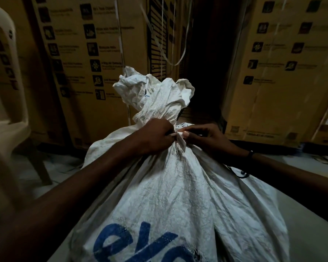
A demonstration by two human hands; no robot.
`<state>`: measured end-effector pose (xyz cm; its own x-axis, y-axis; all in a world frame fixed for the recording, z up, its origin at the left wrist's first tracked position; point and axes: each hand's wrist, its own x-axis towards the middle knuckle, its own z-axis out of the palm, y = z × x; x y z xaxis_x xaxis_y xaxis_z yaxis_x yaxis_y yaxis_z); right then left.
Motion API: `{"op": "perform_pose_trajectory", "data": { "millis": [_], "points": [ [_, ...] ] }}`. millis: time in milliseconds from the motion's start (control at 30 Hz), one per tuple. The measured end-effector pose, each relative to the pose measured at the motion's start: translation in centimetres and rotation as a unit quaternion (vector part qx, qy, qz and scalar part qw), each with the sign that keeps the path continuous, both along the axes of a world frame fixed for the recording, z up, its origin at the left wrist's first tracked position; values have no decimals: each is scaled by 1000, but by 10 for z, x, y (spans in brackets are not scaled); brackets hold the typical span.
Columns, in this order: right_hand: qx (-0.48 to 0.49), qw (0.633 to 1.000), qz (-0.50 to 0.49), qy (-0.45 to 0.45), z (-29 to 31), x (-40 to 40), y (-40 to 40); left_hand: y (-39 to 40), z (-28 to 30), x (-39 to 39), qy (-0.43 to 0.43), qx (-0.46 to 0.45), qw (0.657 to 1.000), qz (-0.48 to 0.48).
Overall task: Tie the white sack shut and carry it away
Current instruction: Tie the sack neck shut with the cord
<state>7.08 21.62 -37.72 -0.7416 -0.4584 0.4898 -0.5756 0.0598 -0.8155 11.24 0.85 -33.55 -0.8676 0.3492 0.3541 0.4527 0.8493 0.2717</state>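
Note:
A full white woven sack (178, 195) with blue lettering stands in front of me, its mouth gathered into a crumpled neck (155, 97). A pale flat strap (180, 139) wraps the neck, with a loose end hanging down. My left hand (155, 135) is closed on the strap at the left of the neck. My right hand (206, 137) pinches the strap from the right, thumb pressed on it. A dark band sits on my right wrist.
Large printed cardboard boxes (95, 53) stand close behind on the left, and more boxes (284, 72) on the right, with a dark gap between. White packing straps (184, 44) hang there. A beige plastic chair (6, 103) stands at the left. The floor is pale.

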Motion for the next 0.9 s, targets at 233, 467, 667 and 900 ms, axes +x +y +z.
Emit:
{"op": "perform_pose_trajectory", "data": {
  "millis": [233,467,667,900],
  "points": [
    [1,1000,-18,-8,2,5,-3,2,2,2,27,11,1000,2],
    [-18,999,-34,-13,1,7,-5,-1,9,0,28,6,1000,-12],
    [-30,999,-33,-11,0,5,-6,-7,6,-9,22,31,999,-9],
    [-43,996,22,-76,2,6,-5,-21,-6,-10,42,186,976,-106]
  ]
}}
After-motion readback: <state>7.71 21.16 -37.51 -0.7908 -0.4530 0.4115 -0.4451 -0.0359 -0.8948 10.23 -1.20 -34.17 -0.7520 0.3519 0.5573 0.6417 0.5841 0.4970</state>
